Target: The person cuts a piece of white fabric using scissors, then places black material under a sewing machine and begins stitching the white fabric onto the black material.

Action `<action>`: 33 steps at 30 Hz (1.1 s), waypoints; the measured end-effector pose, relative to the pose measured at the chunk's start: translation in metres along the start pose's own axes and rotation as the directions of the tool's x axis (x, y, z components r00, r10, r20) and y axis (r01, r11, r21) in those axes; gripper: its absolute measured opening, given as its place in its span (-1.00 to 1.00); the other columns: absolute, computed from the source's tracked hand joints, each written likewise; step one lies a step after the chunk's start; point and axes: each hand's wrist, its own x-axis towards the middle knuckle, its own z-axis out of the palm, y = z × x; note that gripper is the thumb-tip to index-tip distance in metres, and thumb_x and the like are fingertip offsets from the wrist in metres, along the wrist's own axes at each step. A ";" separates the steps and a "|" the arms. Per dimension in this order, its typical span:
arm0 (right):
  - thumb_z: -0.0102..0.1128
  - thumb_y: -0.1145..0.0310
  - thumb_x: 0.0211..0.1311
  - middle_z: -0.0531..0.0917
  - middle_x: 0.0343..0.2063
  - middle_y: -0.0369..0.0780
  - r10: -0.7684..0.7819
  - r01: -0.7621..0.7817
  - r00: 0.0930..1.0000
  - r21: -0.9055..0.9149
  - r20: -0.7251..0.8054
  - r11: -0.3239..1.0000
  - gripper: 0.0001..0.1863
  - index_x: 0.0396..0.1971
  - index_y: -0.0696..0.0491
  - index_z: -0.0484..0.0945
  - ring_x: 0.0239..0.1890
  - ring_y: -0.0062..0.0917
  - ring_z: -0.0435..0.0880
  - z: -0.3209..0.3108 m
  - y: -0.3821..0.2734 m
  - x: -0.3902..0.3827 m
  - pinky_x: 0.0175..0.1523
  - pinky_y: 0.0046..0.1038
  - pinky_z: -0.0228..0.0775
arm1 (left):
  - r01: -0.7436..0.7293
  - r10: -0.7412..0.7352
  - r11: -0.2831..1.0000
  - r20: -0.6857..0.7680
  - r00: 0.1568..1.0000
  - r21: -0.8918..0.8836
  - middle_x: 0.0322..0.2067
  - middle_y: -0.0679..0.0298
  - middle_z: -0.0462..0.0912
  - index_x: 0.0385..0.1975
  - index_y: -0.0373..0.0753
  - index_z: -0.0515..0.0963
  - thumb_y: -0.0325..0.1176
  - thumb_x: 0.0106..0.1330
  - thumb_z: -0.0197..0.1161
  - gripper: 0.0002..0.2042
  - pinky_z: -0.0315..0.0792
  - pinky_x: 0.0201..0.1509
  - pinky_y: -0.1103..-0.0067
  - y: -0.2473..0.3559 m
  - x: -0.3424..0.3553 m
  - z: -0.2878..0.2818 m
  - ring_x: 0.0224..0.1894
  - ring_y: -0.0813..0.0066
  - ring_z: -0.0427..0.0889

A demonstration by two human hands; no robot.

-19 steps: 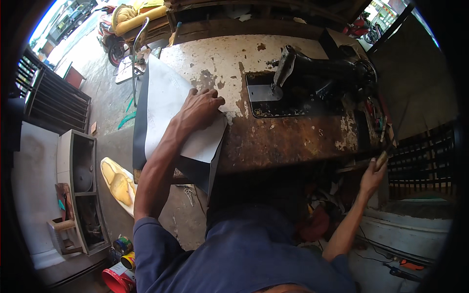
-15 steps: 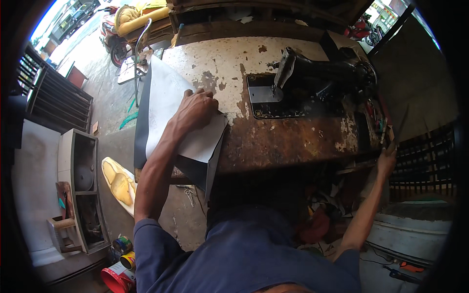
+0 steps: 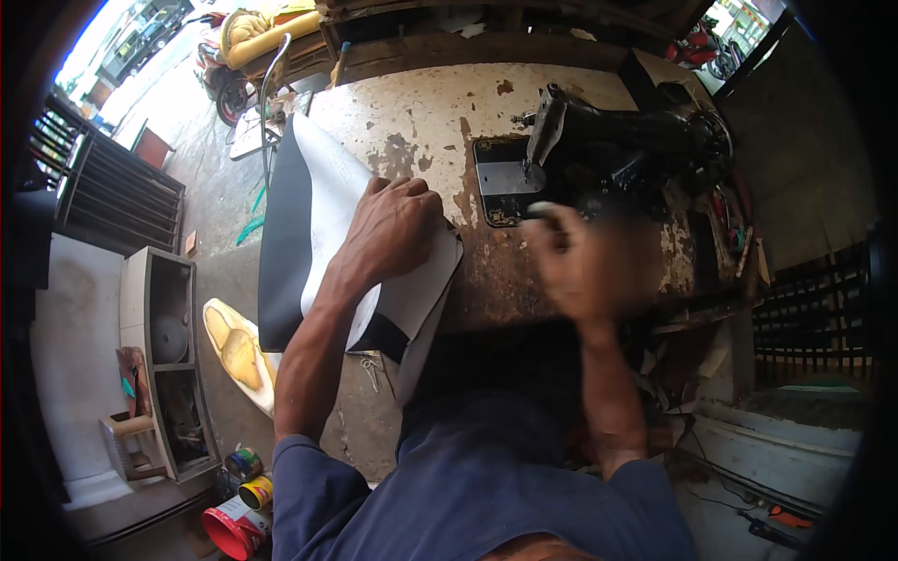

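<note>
A black sheet with a white backing, perhaps imitation leather (image 3: 323,201), lies over the left end of the worn table (image 3: 524,271), partly folded, its front corner hanging past the edge. My left hand (image 3: 398,224) is closed on its right edge with curled fingers; the fingertips are mostly hidden. Smeared by motion, my right hand (image 3: 589,266) is over the table's front, to the right of the sheet and apart from it. Whether it holds anything cannot be made out. Behind it stands a black sewing machine (image 3: 608,136) with a metal plate under its needle.
A tray of small tools (image 3: 734,224) is at the table's right end. On the floor to the left are a yellowish padded piece (image 3: 238,355), an open cabinet (image 3: 159,365) and a red-and-white bucket (image 3: 234,528). A bent metal rod (image 3: 269,122) rises beside the table's left edge.
My right hand has swung from the table's far right end toward the middle. My left hand has shifted slightly right, drawing the sheet's edge with it.
</note>
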 end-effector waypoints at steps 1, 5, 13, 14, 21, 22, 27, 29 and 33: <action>0.36 0.09 0.39 0.79 -0.29 -0.13 0.026 -0.026 0.998 -0.005 0.055 1.000 -0.59 -0.04 0.14 0.69 -0.31 -0.46 0.77 0.036 -0.011 -0.004 -0.09 -0.37 0.60 | -0.001 0.000 1.000 -0.024 1.000 -0.017 -0.29 0.17 0.65 -0.30 -0.21 0.67 -0.38 0.27 0.28 -0.90 0.37 0.14 0.26 0.005 -0.001 0.001 -0.03 0.15 0.62; 0.36 0.15 0.36 0.76 -0.43 -0.10 0.058 -0.067 0.985 0.051 0.163 0.996 -0.64 -0.07 0.14 0.71 -0.33 -0.50 0.76 0.077 0.006 -0.005 -0.12 -0.39 0.57 | 0.039 -0.043 0.996 -0.046 0.998 -0.078 -0.27 0.16 0.70 -0.21 -0.19 0.71 -0.35 0.29 0.31 -0.85 0.39 0.09 0.26 0.014 -0.007 0.001 -0.07 0.12 0.65; 0.21 0.32 0.52 0.68 -0.36 -0.44 0.124 -0.320 0.926 0.569 0.356 0.757 -0.77 -0.07 0.17 0.70 -0.31 -0.83 0.54 0.088 0.048 -0.020 -0.14 -0.70 0.35 | 0.160 -0.197 0.955 -0.130 0.972 -0.251 -0.34 0.15 0.66 -0.39 -0.23 0.65 -0.36 0.27 0.30 -0.90 0.34 0.05 0.26 0.030 -0.030 0.014 -0.10 0.14 0.64; 0.23 0.34 0.51 0.67 -0.37 -0.45 0.140 -0.343 0.926 0.625 0.350 0.702 -0.79 -0.08 0.16 0.70 -0.30 -0.83 0.53 0.090 0.047 -0.022 -0.13 -0.70 0.35 | 0.176 -0.219 0.949 -0.146 0.965 -0.262 -0.35 0.15 0.65 -0.39 -0.23 0.66 -0.36 0.27 0.30 -0.90 0.33 0.04 0.26 0.032 -0.032 0.015 -0.12 0.14 0.64; 0.33 0.36 0.44 0.70 -0.32 -0.40 0.177 -0.328 0.942 0.665 0.285 0.671 -0.84 -0.13 0.14 0.68 -0.27 -0.80 0.57 0.082 0.048 -0.031 -0.07 -0.67 0.39 | 0.231 -0.271 0.934 -0.117 0.956 -0.274 -0.29 0.16 0.68 -0.27 -0.21 0.72 -0.30 0.31 0.33 -0.85 0.34 0.09 0.28 0.037 -0.039 0.018 -0.12 0.11 0.64; 0.34 0.35 0.44 0.71 -0.31 -0.39 0.170 -0.342 0.937 0.704 0.305 0.623 -0.83 -0.12 0.14 0.68 -0.26 -0.79 0.58 0.082 0.052 -0.031 -0.06 -0.66 0.40 | 0.253 -0.296 0.927 -0.123 0.947 -0.278 -0.29 0.15 0.68 -0.27 -0.22 0.72 -0.29 0.31 0.33 -0.84 0.34 0.10 0.28 0.039 -0.039 0.017 -0.12 0.10 0.64; 0.33 0.33 0.45 0.73 -0.29 -0.37 0.131 -0.363 0.927 0.757 0.351 0.543 -0.81 -0.12 0.14 0.69 -0.25 -0.77 0.60 0.079 0.054 -0.032 -0.04 -0.66 0.42 | 0.260 -0.322 0.911 -0.157 0.934 -0.321 -0.34 0.14 0.65 -0.42 -0.25 0.67 -0.32 0.27 0.33 -0.86 0.32 0.06 0.26 0.040 -0.039 0.018 -0.12 0.10 0.64; 0.33 0.32 0.46 0.72 -0.29 -0.37 0.123 -0.365 0.926 0.755 0.358 0.545 -0.81 -0.12 0.13 0.69 -0.25 -0.78 0.60 0.079 0.054 -0.033 -0.04 -0.66 0.43 | 0.256 -0.315 0.915 -0.154 0.937 -0.311 -0.34 0.15 0.65 -0.41 -0.25 0.67 -0.31 0.27 0.33 -0.86 0.32 0.06 0.26 0.038 -0.041 0.019 -0.11 0.10 0.64; 0.30 0.32 0.48 0.72 -0.29 -0.38 0.119 -0.362 0.927 0.769 0.355 0.526 -0.81 -0.12 0.13 0.69 -0.25 -0.79 0.59 0.079 0.054 -0.034 -0.05 -0.67 0.42 | 0.259 -0.307 0.917 -0.123 0.944 -0.305 -0.30 0.14 0.67 -0.27 -0.24 0.72 -0.28 0.31 0.33 -0.83 0.33 0.12 0.29 0.039 -0.042 0.017 -0.12 0.09 0.64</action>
